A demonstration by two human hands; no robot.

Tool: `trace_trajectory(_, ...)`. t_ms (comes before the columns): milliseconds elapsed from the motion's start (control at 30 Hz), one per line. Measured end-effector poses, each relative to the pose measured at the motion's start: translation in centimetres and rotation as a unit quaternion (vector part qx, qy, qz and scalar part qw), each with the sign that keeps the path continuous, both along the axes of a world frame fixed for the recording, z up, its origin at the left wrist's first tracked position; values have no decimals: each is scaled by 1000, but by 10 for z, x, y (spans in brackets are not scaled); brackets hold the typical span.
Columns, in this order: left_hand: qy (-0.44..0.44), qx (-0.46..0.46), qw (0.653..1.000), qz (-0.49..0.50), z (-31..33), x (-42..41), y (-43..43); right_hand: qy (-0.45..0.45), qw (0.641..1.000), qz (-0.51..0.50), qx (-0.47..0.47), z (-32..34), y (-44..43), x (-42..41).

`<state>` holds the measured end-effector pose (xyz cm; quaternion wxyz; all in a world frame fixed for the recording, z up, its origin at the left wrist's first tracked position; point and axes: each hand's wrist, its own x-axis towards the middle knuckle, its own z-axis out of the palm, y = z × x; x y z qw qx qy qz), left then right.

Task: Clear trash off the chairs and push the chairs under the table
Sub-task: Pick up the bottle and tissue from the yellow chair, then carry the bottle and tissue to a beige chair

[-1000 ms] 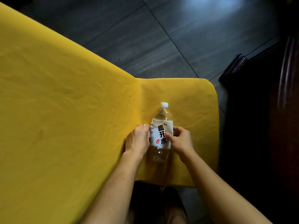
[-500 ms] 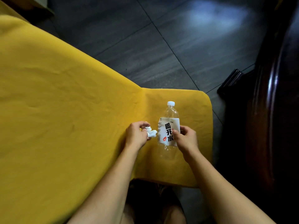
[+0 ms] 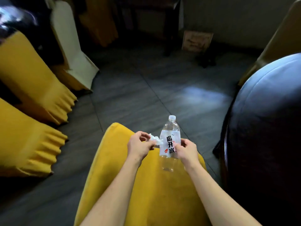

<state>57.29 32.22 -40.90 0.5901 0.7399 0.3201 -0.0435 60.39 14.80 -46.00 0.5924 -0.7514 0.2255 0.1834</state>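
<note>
A yellow-covered chair (image 3: 117, 168) fills the lower middle of the view, below my arms. My right hand (image 3: 185, 151) grips a clear plastic water bottle (image 3: 170, 137) with a white label and white cap, held upright above the chair. My left hand (image 3: 140, 145) pinches a crumpled white tissue (image 3: 155, 141) just left of the bottle. Both items are lifted off the chair's fabric. A dark round table (image 3: 263, 128) curves along the right side.
Two more yellow-covered chairs (image 3: 32, 82) stand at the left, one nearer (image 3: 24, 141). A white-covered chair (image 3: 71, 46) stands behind them. A cardboard box (image 3: 197, 40) sits on the dark tiled floor (image 3: 138, 95) at the back, beside dark furniture legs.
My view has swung up from the chair seat to the room. Both hands have lifted away from the seat, the right with the bottle, the left with the tissue.
</note>
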Motion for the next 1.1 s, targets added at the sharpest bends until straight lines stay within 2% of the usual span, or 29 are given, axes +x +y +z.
trace_trajectory(200,-86,-43,995,-4,98,1,76,-62,997,26,-38,94,65,19)
trace_trajectory(267,-100,-33,994,-2,113,-1,110,-91,994,36,-55,114,96,24)
trace_trajectory(433,-112,7,994,-6,134,-19,212,-124,991,25,-32,149,192,15)
trace_trajectory(733,-121,-25,992,-16,156,-60,378,-121,993,1,9,162,340,-23)
trace_trajectory(900,-116,-79,990,18,154,-51,421,-113,994,0,8,166,386,-20)
trace_trajectory(1100,-119,-91,989,9,142,-16,444,-121,992,20,-8,161,415,28)
